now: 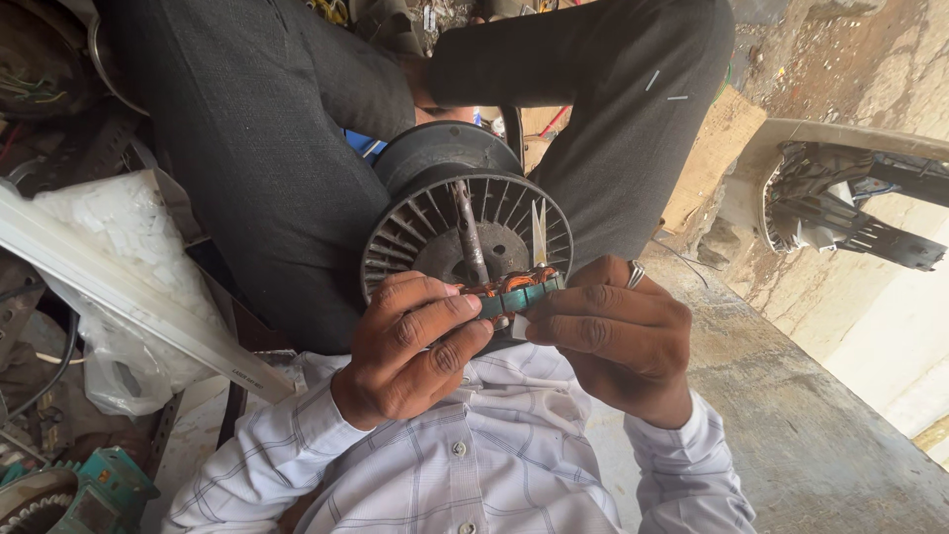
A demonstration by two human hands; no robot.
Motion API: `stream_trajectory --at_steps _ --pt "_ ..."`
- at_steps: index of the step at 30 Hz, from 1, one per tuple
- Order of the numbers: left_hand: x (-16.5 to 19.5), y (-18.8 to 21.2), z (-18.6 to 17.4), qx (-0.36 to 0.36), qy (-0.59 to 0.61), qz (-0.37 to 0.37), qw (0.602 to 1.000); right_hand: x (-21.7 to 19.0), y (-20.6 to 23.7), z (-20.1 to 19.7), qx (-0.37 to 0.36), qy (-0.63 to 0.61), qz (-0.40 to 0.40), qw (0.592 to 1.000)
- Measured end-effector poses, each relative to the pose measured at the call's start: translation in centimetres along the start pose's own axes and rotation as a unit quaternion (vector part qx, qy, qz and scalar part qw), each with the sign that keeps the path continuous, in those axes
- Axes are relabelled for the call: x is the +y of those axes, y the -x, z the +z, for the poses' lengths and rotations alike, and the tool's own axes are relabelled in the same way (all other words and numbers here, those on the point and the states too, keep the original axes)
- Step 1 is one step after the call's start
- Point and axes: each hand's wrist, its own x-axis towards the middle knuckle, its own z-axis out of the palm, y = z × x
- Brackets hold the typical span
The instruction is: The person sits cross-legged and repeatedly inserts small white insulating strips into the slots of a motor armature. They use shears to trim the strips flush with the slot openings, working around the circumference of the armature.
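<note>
A round grey motor part [425,222] with radial fins and a metal shaft [468,232] rests on my lap between my dark trousers. At its near rim sit copper windings with a teal insulating piece [522,294]. My left hand [410,346] pinches the left end of this teal piece with thumb and fingers. My right hand [618,336], a ring on one finger, grips its right end. A thin pale slip [539,232] stands upright from the fins just above my right hand.
A white plastic bag [119,237] and a long white bar [129,297] lie at the left. A teal machine part [99,485] sits at the bottom left. A black finned plastic piece [840,203] lies on the concrete ledge [791,415] at the right, beside cardboard [717,148].
</note>
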Motion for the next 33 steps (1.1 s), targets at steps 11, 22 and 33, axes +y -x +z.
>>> stream_trajectory --at_steps 11,22,33 --pt "-0.3 0.1 0.3 -0.006 0.017 0.014 1.000 -1.7 -0.5 1.6 0.050 0.015 0.011 0.999" --pt "-0.3 0.1 0.2 0.010 0.042 0.005 0.999 -3.2 -0.1 3.0 0.077 0.118 0.027 0.990" --pt "0.8 -1.3 0.0 0.073 0.124 -0.098 0.985 -2.1 0.1 2.8 0.066 0.087 0.002 0.994"
